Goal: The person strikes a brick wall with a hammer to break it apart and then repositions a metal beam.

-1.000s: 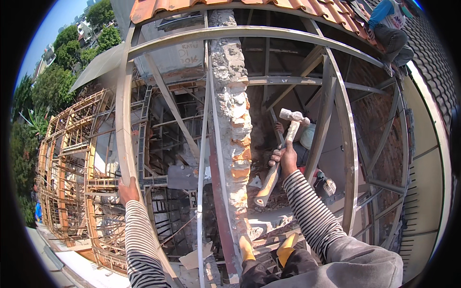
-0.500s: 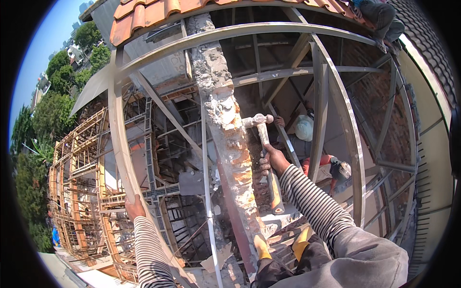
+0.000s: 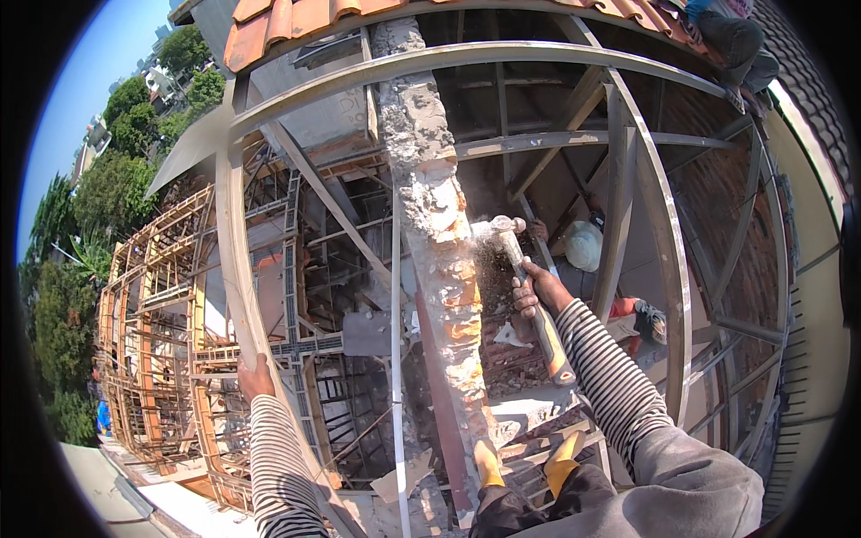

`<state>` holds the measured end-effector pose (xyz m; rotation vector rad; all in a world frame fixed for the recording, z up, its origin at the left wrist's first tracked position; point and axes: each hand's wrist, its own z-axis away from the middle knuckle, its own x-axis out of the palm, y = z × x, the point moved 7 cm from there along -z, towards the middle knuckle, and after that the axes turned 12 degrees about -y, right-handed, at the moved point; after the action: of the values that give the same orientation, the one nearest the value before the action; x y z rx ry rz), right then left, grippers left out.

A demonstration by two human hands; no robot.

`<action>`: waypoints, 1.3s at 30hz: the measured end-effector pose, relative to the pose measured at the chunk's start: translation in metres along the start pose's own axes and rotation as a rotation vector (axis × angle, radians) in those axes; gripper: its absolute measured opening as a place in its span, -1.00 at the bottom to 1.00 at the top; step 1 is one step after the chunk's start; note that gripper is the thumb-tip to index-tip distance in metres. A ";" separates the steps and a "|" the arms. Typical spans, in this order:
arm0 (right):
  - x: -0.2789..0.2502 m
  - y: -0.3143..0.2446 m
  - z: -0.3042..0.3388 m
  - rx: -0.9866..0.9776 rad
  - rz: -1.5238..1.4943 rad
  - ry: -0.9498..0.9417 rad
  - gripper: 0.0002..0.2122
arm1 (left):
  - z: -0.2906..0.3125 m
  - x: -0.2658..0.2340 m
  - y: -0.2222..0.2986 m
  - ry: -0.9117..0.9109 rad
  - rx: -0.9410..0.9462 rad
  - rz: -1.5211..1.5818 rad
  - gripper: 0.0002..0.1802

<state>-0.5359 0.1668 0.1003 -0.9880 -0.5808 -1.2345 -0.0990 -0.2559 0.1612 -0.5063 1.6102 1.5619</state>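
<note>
My right hand (image 3: 541, 290) is wrapped round the handle of a hammer (image 3: 553, 351), with a finger or two lifted from it. The hammer's metal head is at the right edge of a broken masonry wall (image 3: 459, 289), amid a puff of dust and chips. Rough grey mortar and exposed orange brick show along the wall's top. On the left, my left hand (image 3: 257, 378) is closed on a long metal roof beam (image 3: 235, 260). My feet in yellow footwear (image 3: 489, 464) are at the wall's near end.
Metal trusses (image 3: 659, 206) frame the opening on the right. Below, a co-worker in a pale head covering (image 3: 583, 246) is close to the hammer. Another person (image 3: 737, 49) sits at the upper right. Orange roof tiles (image 3: 296, 20) edge the top; a white pipe (image 3: 396, 359) runs beside the wall.
Dust and chips now fly at the hammer's head. The handle's lower end has swung to the right. My left hand stays on the beam; the whole view has shifted slightly.
</note>
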 end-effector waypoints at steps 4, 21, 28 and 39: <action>-0.017 -0.034 0.035 -0.261 -0.036 0.092 -0.54 | 0.002 -0.005 0.011 -0.012 0.008 0.007 -0.43; 0.103 -0.070 0.048 -0.845 0.091 0.226 -0.55 | -0.005 -0.003 -0.003 0.032 -0.023 -0.031 -0.43; 0.135 -0.010 -0.055 -0.321 0.377 0.186 -0.66 | -0.011 0.007 0.000 0.010 -0.120 -0.113 -0.39; 0.147 0.006 -0.056 -0.579 0.490 0.357 -0.58 | 0.001 0.002 0.020 -0.015 -0.120 -0.073 -0.27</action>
<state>-0.4982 0.0445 0.1917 -1.2522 0.3123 -1.1070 -0.1146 -0.2514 0.1725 -0.6100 1.4768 1.6107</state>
